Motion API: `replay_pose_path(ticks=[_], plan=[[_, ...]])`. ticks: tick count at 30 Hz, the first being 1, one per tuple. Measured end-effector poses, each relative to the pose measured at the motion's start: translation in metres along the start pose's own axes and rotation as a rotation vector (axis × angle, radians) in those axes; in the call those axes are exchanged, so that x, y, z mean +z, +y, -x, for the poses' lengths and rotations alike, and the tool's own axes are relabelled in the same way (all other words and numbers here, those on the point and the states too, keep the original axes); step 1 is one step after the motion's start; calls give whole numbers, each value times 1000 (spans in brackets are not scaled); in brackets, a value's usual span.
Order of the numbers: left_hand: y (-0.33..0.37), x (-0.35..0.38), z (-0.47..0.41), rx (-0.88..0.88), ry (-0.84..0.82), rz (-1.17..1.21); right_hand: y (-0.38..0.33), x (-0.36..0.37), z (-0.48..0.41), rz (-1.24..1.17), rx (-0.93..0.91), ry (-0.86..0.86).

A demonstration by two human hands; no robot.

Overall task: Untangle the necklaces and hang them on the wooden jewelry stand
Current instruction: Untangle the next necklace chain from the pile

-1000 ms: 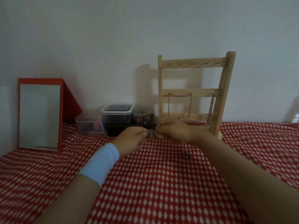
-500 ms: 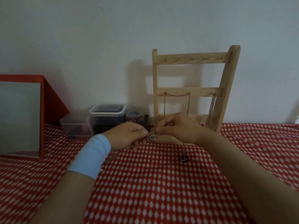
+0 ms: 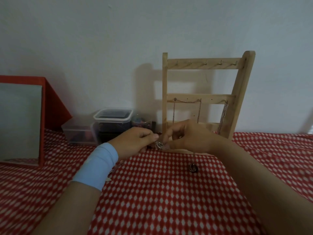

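While our left hand (image 3: 135,141) and right hand (image 3: 186,136) pinch the tangle (image 3: 159,145) mid-frame, one hard yank would likely tighten it. Pendant (image 3: 193,167) lower right could snag too.

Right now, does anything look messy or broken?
Only the necklace: a shiny clump is pinched between the left hand and right hand, and a pendant trails on a thin chain below, over the red cloth. Nothing looks spilled or broken.

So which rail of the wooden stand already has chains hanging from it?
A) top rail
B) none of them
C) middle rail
C: the chains hang from the middle rail of the wooden stand, while the top rail has bare hooks.
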State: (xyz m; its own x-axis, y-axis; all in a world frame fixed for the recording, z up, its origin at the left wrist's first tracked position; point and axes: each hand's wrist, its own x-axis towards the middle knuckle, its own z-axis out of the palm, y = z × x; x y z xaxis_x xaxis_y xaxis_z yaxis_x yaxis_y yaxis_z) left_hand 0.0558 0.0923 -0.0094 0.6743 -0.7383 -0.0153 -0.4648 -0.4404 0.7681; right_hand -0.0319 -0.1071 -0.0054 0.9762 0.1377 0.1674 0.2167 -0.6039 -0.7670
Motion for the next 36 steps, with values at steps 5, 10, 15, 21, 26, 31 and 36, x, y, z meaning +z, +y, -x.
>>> replay_pose_path(ticks=[5, 10, 15, 21, 26, 31, 36], plan=[[-1, 6, 1, 3, 28, 289, 2, -5, 0, 73, -42, 60], [-2, 9, 1, 35, 55, 512, 1, -5, -3, 187, -9, 80], [-5, 8, -1, 21, -20, 473, -2, -5, -4, 301, 99, 75], [-1, 9, -2, -9, 45, 307, -15, 0, 2, 346, 130, 46], [-3, 8, -3, 48, 17, 312, -13, 1, 3, 229, 77, 55], [-1, 5, -1, 37, 51, 336, -16, -1, 4, -38, 127, 113], [6, 3, -2, 191, 213, 63, -13, 5, 3, -99, 175, 86]])
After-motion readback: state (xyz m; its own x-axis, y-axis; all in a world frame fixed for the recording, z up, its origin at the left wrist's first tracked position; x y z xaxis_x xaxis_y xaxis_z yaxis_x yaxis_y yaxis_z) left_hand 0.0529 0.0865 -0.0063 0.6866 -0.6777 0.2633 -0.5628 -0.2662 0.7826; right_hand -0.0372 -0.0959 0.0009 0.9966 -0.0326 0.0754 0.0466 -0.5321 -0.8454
